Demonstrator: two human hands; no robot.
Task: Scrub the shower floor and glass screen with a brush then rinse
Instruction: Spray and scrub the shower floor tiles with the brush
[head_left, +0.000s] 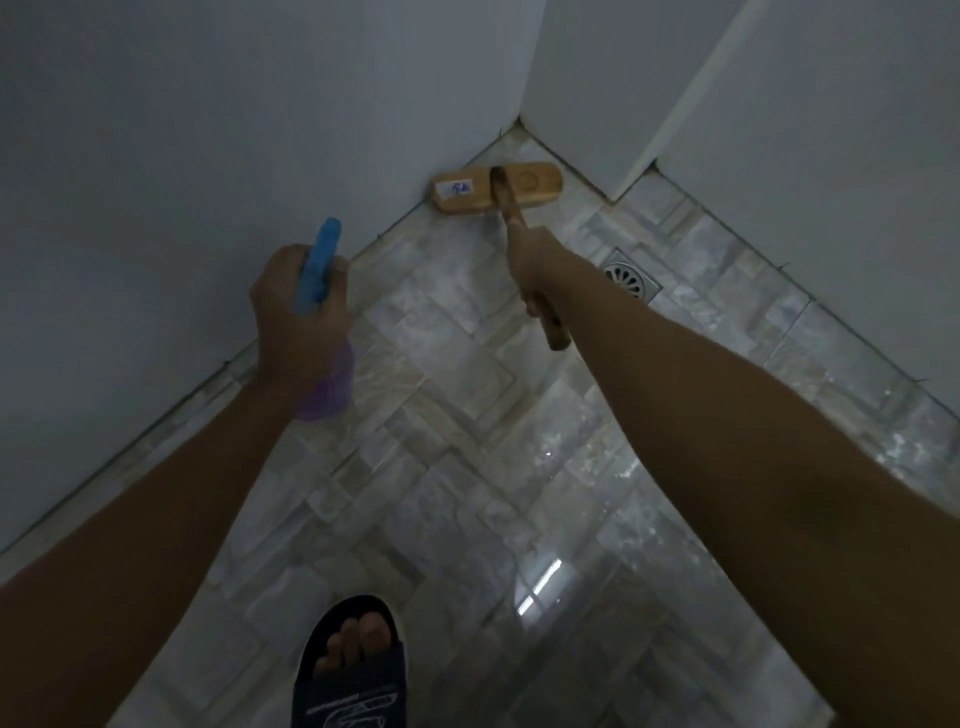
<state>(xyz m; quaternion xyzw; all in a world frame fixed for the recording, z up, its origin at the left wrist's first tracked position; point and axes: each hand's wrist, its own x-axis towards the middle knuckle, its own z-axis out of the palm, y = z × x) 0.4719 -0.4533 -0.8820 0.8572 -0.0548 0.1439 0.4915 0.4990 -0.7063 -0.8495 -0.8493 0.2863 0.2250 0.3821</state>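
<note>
I see a sandalled foot (350, 670) nearest, on the wet tiled floor (467, 467). My left hand (296, 317) curls round a blue-topped spray bottle (319, 260) near the floor's left edge. My right hand (535, 265) grips the brush (498, 188) by its handle, with the wooden head down in the floor's far corner, near the drain (631, 275).

Both arms (727, 441) stretched forward and down, left grip (298, 317) curled round spray bottle (322, 260), right grip (535, 270) clasping brush handle (555, 332)

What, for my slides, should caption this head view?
Right hand holds wooden brush in floor corner; left hand holds spray bottle.
</note>
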